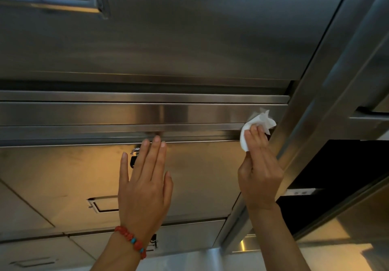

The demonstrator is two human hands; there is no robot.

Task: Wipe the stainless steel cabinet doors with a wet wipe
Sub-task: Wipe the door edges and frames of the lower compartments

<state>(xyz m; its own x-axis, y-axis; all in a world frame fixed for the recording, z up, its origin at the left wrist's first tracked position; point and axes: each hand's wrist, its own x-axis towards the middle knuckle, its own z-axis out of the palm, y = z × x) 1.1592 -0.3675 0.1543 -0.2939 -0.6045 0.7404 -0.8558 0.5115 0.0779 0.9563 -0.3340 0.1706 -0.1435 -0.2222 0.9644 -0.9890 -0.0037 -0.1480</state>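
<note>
Right hand (pixel 260 171) fingers curl round the wet wipe (pixel 255 126), pressing it on the horizontal steel rail (pixel 147 113) at its right end; left hand (pixel 145 184) lies flat, fingers straight, on the cabinet door (pixel 200 176). The bunched wipe may skip the corner; the bare palm may leave smudges

White wipe (pixel 255 123) crumpled, on steel door (pixel 200 178) top-right edge.
</note>
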